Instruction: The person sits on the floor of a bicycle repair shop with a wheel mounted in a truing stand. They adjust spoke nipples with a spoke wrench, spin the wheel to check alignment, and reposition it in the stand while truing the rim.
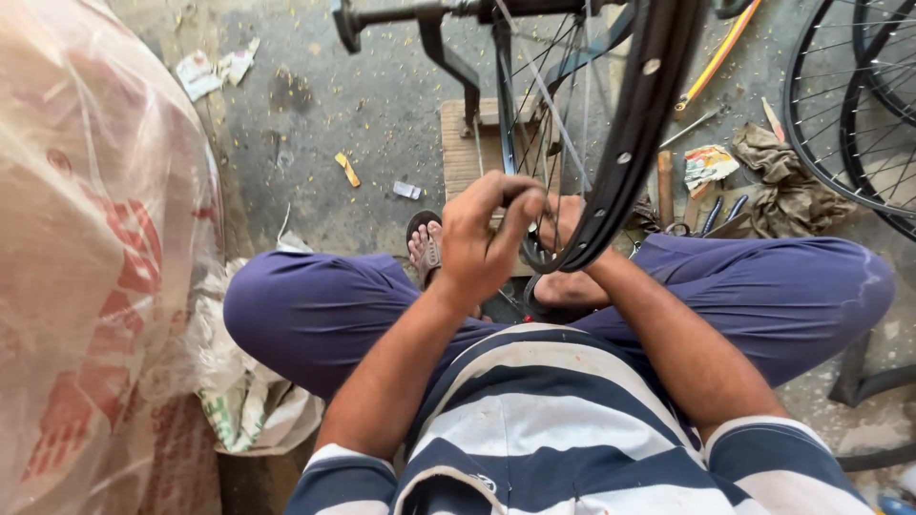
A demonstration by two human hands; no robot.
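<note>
Grey concrete floor (382, 114), littered with scraps, is showing in the head view. Person is sitting cross-legged, gripping a black bicycle rim (634, 124) standing upright between the knees. Left hand (485, 238) is curling, fingers pinched narrow at the rim's lower edge. Right hand (563, 221) is lying behind the rim; finger state cannot be told. Spare wheels (849, 105) are leaning at right beside a rag (787, 186).

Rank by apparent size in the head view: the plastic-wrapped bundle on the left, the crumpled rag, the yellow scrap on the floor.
1. Plastic-wrapped bundle, though its nearness to the camera inflates it.
2. Crumpled rag.
3. Yellow scrap, clearly smallest.
</note>
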